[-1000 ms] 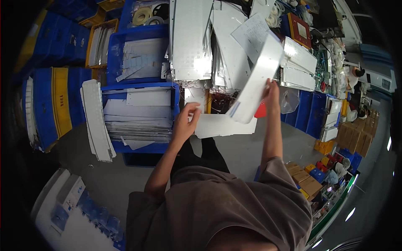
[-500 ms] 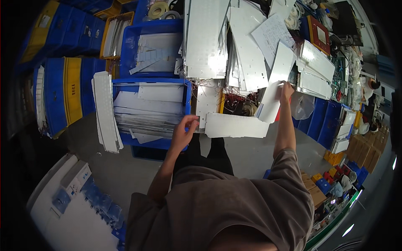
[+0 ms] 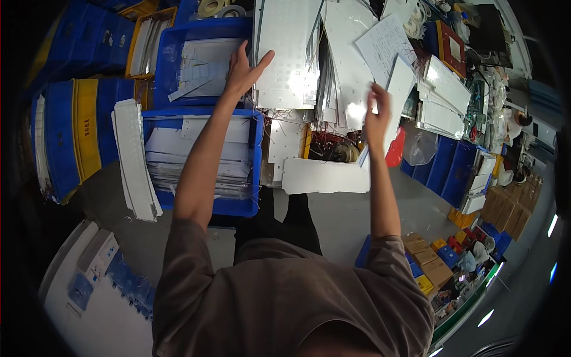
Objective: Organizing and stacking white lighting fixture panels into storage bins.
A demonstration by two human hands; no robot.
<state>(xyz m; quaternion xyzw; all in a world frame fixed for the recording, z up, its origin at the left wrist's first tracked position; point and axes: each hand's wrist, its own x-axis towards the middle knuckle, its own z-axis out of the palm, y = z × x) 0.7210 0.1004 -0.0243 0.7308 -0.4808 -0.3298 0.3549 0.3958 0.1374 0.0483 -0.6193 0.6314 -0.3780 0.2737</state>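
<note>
My left hand [image 3: 242, 76] is open, thumb and fingers spread, over the gap between the upper blue bin [image 3: 165, 65] and a tall stack of white panels [image 3: 284, 56]. Thumb and stack edge lie close together; whether they touch I cannot tell. My right hand [image 3: 377, 116], slightly blurred, hovers above loose white sheets [image 3: 351, 77] with its fingers apart and nothing visible in them. Beneath and beside that hand a long narrow white panel [image 3: 399, 89] lies slanted. Nearer to me, a short white panel [image 3: 326, 176] lies across the front edge.
A lower blue bin [image 3: 259, 160] holds many flat white sheets. Long white strips [image 3: 135, 160] stand at its left side. A handwritten paper [image 3: 385, 44] lies on the sheets. Thin red wires and a clear plastic bag [image 3: 420, 149] are at the right and front.
My left hand has gone from the lower bin's right corner up to the stack's left edge, its fingers opening. My right hand has let go of the slanted panel and moved left.
</note>
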